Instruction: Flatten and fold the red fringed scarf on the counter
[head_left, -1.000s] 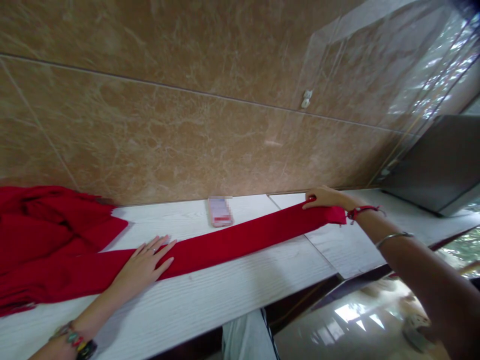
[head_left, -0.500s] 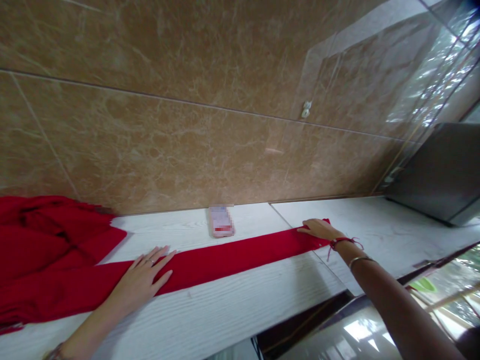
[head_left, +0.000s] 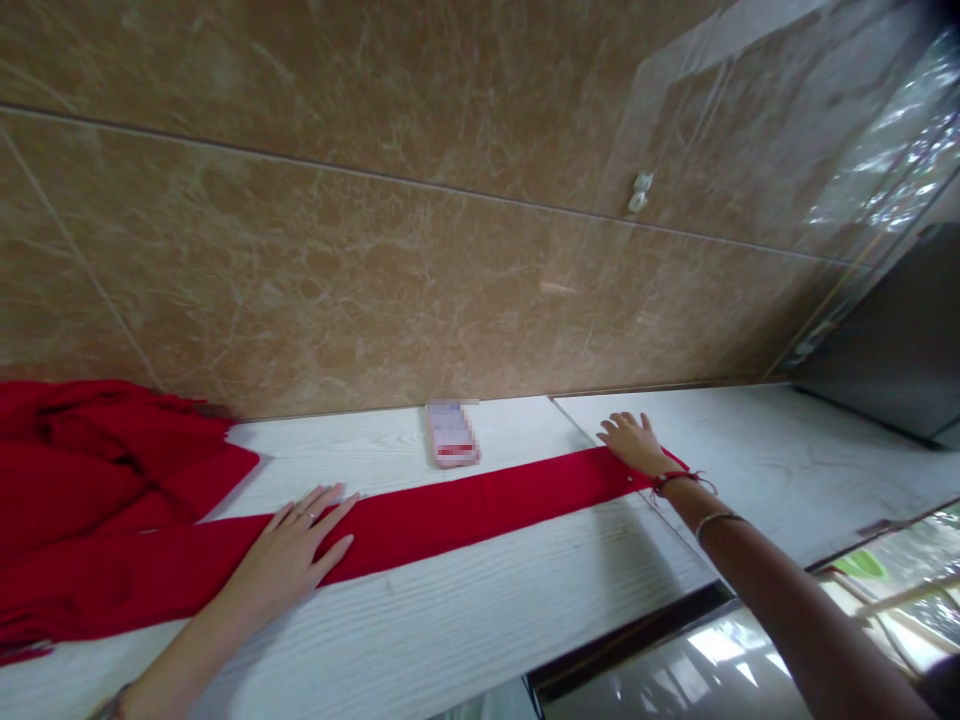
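A long, folded strip of red cloth lies flat across the white counter. My left hand rests spread on its left part, palm down, with a ring on one finger. Over the strip's right end is my right hand, fingers apart and reaching past the cloth's far edge; whether its palm touches the cloth I cannot tell. My right wrist hides part of that end. At the far left the strip runs beside a loose heap of red cloth.
A phone with a blurred screen lies behind the strip. Brown marbled tiles rise behind the white counter. A dark grey appliance stands at the right, and a glossy dark panel borders the front edge.
My right hand has spread its fingers and shifted slightly up, off the strip's end toward the wall. My left hand stays in place on the cloth. The view has shifted a little.
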